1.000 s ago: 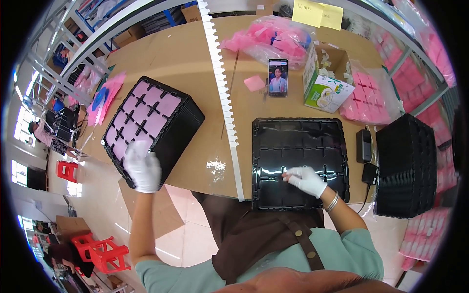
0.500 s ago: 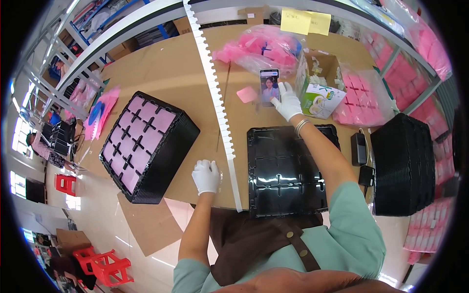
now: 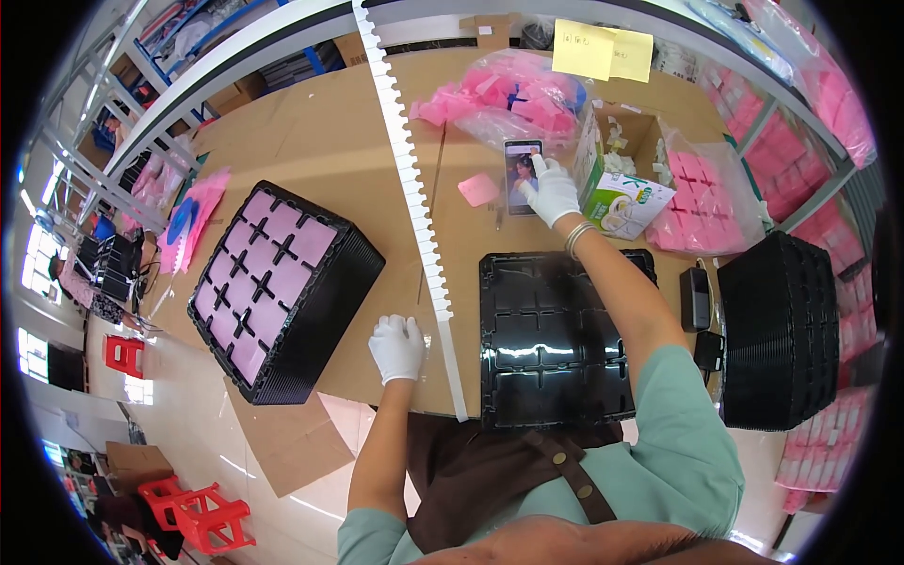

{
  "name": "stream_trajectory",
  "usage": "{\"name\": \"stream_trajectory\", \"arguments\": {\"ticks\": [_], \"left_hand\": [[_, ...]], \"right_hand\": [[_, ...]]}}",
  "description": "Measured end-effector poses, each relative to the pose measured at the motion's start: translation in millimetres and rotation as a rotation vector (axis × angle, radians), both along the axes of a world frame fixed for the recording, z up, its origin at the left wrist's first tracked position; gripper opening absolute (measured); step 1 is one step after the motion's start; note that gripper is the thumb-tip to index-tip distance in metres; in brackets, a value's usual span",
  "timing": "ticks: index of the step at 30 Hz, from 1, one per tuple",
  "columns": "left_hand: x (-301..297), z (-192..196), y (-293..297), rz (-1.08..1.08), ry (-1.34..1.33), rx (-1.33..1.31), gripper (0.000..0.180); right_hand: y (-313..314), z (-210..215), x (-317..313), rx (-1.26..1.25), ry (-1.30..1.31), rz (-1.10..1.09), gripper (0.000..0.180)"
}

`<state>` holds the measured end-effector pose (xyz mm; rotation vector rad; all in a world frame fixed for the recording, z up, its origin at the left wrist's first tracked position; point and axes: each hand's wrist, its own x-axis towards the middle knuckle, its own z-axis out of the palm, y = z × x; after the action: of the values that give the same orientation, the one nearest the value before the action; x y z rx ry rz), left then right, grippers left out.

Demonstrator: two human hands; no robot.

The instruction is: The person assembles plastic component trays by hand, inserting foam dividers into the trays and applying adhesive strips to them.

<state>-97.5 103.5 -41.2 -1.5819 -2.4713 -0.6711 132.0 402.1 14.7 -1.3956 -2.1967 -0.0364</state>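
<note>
- One black tray (image 3: 537, 356) lies on the table (image 3: 282, 132); all places below are taken from it.
- Right hand (image 3: 553, 195): beyond the black tray, at the phone (image 3: 518, 179); white glove, fingers stretched out, gripping nothing visible. Index finger appears to touch the lit screen.
- Phone position: lying past the far edge of the black tray.
- Left hand (image 3: 396, 348): left of the black tray, apart from it, down on the table. Fingers look bent, palm side hidden; I can't tell whether it is closed or holds anything.
- Done, judged from the layout: the left stack (image 3: 325, 306), well left of the black tray, has pink sheets (image 3: 260, 265) across its top cells; that layer looks complete. Lower layers not visible.
- Not done, same basis: the black tray shows glossy bare cells, no pink in the part not covered by the right forearm (image 3: 626, 292).
- Right stack (image 3: 780, 330), right of the black tray: black, nested, count undetermined.
- Labels: the carton (image 3: 626, 202), beyond the black tray's far right corner, bears printed lettering and a picture on white and green.
- Writing: yellow notes (image 3: 583, 49), far beyond the black tray, carry handwritten marks, too small to read reliably.
</note>
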Motion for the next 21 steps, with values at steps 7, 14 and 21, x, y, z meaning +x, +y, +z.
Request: {"name": "stream_trajectory", "arguments": {"ticks": [7, 14, 21], "left_hand": [[-4.1, -3.4, 1.7, -0.020, -0.116, 0.073, 0.018], [-4.3, -19.8, 46.7, -0.320, -1.755, 0.284, 0.040], [42.8, 47.2, 34.1, -0.191, -1.629, 0.220, 0.028]], "right_hand": [[-18.5, 31.1, -1.9, -0.038, 0.095, -0.031, 0.064], [-57.0, 170.8, -46.7, 0.501, 0.420, 0.363, 0.054], [-5.7, 319.0, -92.5, 0.642, 0.361, 0.401, 0.045]]}}
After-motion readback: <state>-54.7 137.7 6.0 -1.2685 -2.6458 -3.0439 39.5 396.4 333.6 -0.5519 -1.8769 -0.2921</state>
